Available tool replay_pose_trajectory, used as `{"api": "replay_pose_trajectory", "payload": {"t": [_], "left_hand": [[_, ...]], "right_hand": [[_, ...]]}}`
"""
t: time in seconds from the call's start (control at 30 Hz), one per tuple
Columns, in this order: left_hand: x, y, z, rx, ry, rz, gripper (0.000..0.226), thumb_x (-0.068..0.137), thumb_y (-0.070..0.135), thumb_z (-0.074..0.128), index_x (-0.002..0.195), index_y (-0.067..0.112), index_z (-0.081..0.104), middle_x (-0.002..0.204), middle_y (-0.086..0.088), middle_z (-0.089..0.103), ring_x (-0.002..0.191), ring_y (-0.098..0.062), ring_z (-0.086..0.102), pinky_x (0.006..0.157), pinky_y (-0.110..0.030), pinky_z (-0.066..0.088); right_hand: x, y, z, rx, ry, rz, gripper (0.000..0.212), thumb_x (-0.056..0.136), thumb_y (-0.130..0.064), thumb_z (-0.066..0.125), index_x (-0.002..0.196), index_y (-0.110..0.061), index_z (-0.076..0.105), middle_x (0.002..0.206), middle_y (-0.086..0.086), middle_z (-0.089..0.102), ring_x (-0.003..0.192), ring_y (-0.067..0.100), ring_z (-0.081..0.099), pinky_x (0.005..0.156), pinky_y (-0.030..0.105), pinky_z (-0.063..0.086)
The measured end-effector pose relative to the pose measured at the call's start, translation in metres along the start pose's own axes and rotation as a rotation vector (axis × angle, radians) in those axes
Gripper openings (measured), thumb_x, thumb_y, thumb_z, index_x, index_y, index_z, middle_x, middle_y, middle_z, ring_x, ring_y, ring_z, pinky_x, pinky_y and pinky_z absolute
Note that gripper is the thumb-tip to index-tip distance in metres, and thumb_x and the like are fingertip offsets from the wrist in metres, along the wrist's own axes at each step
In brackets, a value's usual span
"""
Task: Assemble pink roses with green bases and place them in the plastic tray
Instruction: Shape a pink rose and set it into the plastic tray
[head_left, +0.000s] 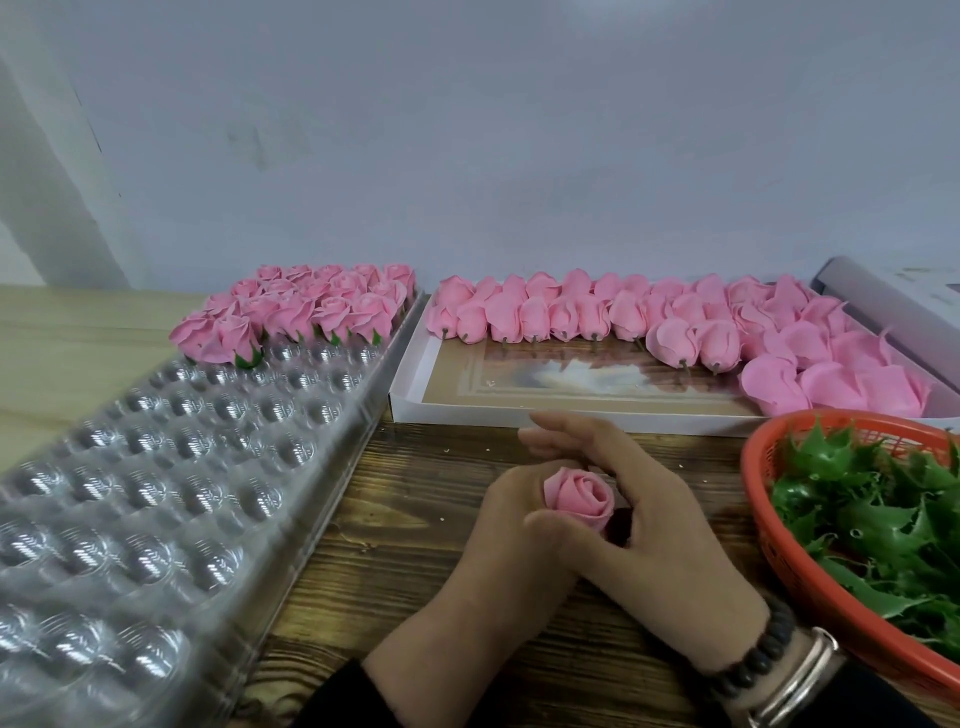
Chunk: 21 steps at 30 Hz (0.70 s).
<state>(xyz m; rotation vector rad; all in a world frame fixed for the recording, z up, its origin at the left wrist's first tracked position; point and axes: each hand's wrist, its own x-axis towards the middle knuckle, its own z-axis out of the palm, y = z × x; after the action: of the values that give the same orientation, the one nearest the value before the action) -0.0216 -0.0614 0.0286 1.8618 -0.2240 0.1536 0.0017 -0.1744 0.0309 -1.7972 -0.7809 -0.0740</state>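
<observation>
Both hands meet low centre: your left hand (511, 519) grips the pink rose (579, 498), right hand (644, 512) pinching beneath, probably seating a base; next, the plastic tray (171, 467).

Rose (579, 498) base hidden behind both hands; plastic tray (156, 467) motion-blurred, cut off at left; orange basket (763, 519) cropped right.
</observation>
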Motion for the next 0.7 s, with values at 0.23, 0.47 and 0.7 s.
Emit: {"api": "replay_pose_trajectory", "payload": {"t": [0.23, 0.47, 0.7], "left_hand": [[-0.0031, -0.0027, 0.0062, 0.068, -0.007, 0.056, 0.018, 0.086, 0.0, 0.054, 0.095, 0.008, 0.067, 0.088, -0.012, 0.069, 0.073, -0.001, 0.064, 0.072, -0.025, 0.056], [-0.0013, -0.0046, 0.0062, -0.149, 0.024, 0.113, 0.035, 0.081, -0.01, 0.059, 0.071, 0.023, 0.063, 0.069, 0.013, 0.066, 0.067, 0.001, 0.061, 0.058, -0.012, 0.046], [-0.0011, -0.0019, 0.0037, -0.154, 0.04, 0.105, 0.031, 0.082, -0.008, 0.061, 0.07, 0.02, 0.062, 0.066, 0.011, 0.064, 0.068, 0.0, 0.061, 0.06, -0.013, 0.047]], "right_hand": [[-0.001, -0.004, 0.0058, -0.06, 0.141, -0.046, 0.04, 0.082, -0.057, 0.042, 0.106, -0.032, 0.063, 0.103, -0.018, 0.066, 0.101, 0.002, 0.06, 0.084, 0.02, 0.047], [0.0014, -0.0024, 0.0057, -0.137, 0.05, 0.057, 0.038, 0.068, -0.065, 0.048, 0.097, -0.044, 0.06, 0.099, -0.022, 0.063, 0.1, 0.0, 0.056, 0.087, 0.03, 0.048], [0.0035, 0.0012, 0.0001, -0.144, -0.076, 0.104, 0.051, 0.063, -0.073, 0.05, 0.108, -0.05, 0.051, 0.103, -0.022, 0.063, 0.097, -0.004, 0.058, 0.084, 0.026, 0.051]]}}
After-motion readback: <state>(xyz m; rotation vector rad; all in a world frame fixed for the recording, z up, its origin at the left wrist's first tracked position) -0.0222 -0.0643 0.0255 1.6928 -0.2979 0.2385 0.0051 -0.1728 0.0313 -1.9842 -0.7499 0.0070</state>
